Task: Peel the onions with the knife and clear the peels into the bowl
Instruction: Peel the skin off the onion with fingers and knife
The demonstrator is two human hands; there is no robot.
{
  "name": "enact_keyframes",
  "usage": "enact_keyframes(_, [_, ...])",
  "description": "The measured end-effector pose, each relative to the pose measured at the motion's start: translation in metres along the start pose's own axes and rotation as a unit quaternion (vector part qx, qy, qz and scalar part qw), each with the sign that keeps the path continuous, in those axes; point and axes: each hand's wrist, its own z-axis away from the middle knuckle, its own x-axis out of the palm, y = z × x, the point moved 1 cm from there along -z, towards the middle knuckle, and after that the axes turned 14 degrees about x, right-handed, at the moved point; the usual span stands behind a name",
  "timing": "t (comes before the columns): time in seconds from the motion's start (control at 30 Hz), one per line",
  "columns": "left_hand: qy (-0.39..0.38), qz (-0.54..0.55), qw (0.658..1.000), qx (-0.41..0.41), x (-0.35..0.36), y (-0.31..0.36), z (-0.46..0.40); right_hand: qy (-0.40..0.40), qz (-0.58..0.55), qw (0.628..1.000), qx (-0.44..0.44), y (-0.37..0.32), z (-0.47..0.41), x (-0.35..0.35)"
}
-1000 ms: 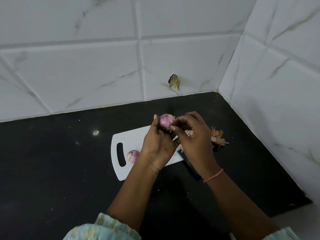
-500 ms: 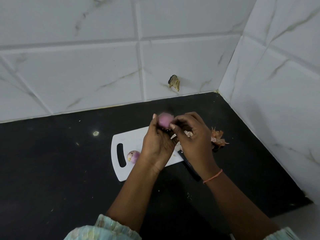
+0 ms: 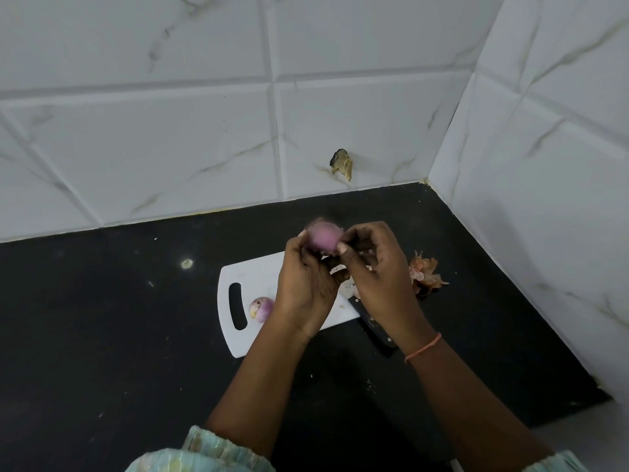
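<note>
A pink onion (image 3: 323,236), blurred by motion, is held above the white cutting board (image 3: 255,274). My left hand (image 3: 306,284) grips it from the left and below. My right hand (image 3: 374,274) pinches its right side with thumb and fingertips. A second peeled onion (image 3: 261,309) lies on the board near the handle slot. The knife (image 3: 372,327) lies on the counter at the board's right edge, its black handle toward me, partly hidden under my right wrist. A pile of dry onion peels (image 3: 425,274) sits right of the board. No bowl is in view.
The black countertop (image 3: 102,335) runs into a corner of white tiled walls at the back and right. A brown scrap (image 3: 341,160) sticks to the back wall tile. Small flecks of peel lie on the counter near my arms.
Both hands have lifted the onion slightly and turned it; it now shows a smoother pink face and is blurred. The board, second onion, knife and peels have not moved.
</note>
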Motion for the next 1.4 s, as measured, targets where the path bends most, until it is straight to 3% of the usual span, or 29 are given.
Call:
enact_keyframes(0.17, [-0.074,-0.043,0.995,0.056,-0.002,0.011,0.0,0.013,-0.082,0.994,0.066,0.004,-0.002,-0.005])
enact_keyframes(0.33, [-0.102,-0.038,0.991,0.083,-0.007,0.016,0.002,-0.023,-0.027,0.998,0.051,0.005,-0.005,-0.006])
enact_keyframes(0.67, [-0.066,-0.084,0.989,0.104,-0.005,0.01,0.001,-0.023,0.142,0.989,-0.042,0.011,-0.012,-0.009])
enact_keyframes(0.87, [-0.075,-0.07,0.989,0.107,-0.01,0.007,-0.002,-0.024,0.16,0.986,-0.04,0.015,-0.008,-0.005])
enact_keyframes(1.03, [-0.078,-0.041,0.99,0.112,-0.011,0.007,-0.002,-0.028,0.092,0.995,-0.02,0.014,-0.01,-0.004])
enact_keyframes(1.4, [-0.087,-0.126,0.976,0.152,-0.015,0.002,-0.005,-0.004,0.162,0.985,-0.057,0.015,-0.015,-0.006])
